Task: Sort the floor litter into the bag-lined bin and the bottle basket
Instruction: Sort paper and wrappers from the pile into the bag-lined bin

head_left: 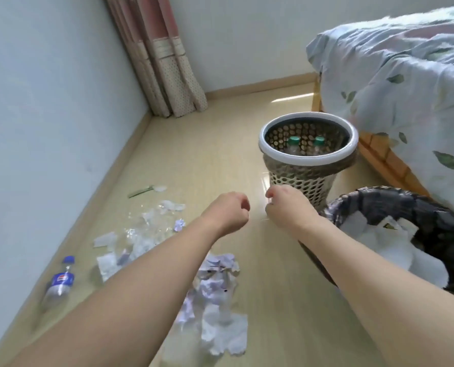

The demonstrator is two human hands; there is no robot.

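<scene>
Both forearms reach forward over the floor. My left hand has its fingers curled under and holds nothing visible. My right hand is also curled, just in front of the perforated bottle basket, which has a white rim and two green-capped bottles inside. The bag-lined bin stands at the right with white paper in it. Crumpled paper and clear plastic scraps lie on the floor at left and below my arms. A blue-capped Pepsi bottle lies near the wall.
A bed with a leaf-print cover fills the right side, its wooden frame beside both containers. A wall runs along the left, and a dotted curtain hangs in the far corner. A green strip lies by the skirting.
</scene>
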